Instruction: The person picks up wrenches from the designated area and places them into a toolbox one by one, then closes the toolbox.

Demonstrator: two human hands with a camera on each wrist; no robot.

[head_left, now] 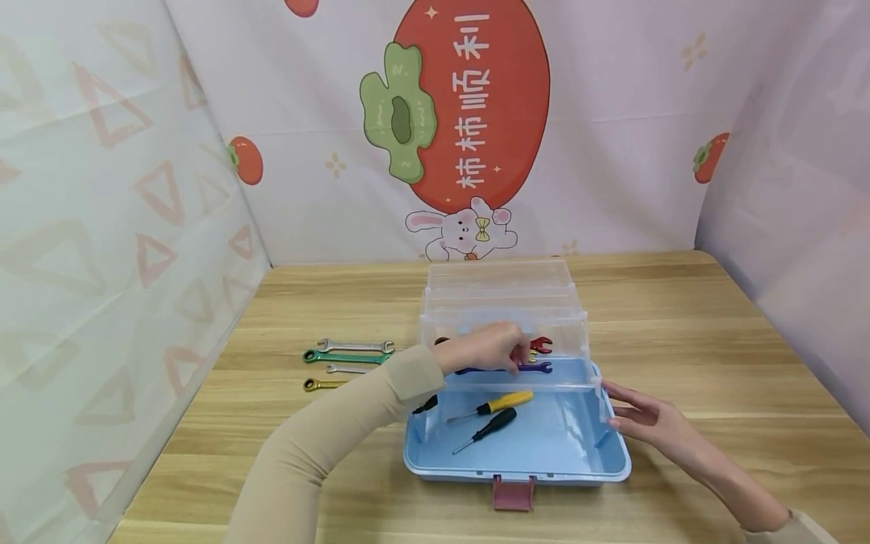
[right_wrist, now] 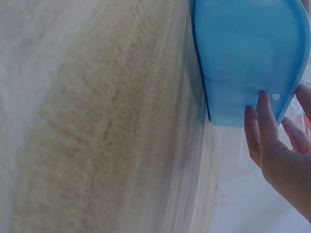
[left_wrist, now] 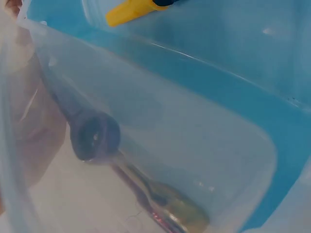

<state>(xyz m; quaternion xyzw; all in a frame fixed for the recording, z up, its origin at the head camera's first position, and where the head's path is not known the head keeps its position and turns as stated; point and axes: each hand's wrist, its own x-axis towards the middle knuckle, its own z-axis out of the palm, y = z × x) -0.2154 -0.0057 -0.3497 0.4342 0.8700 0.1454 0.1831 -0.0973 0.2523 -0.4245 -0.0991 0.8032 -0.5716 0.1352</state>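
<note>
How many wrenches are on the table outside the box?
4, back to front: silver wrench, green wrench, smaller silver wrench, gold wrench, left of the box. The left sleeve may hide more.

A wood-grain surface [head_left: 693,325] stands hemmed in by hanging sheets on three sides. On the back sheet [head_left: 612,91], a large red fruit [head_left: 516,91] with a green cap [head_left: 418,113] lies turned sideways, white Chinese characters [head_left: 470,91] running up it, above a cartoon rabbit [head_left: 465,227] in a yellow bow. Smaller fruits [head_left: 248,160] dot either side. Faded triangles [head_left: 143,257] mark the creased left sheet [head_left: 61,174]; the right sheet [head_left: 795,196] hangs pale under soft light.
</note>
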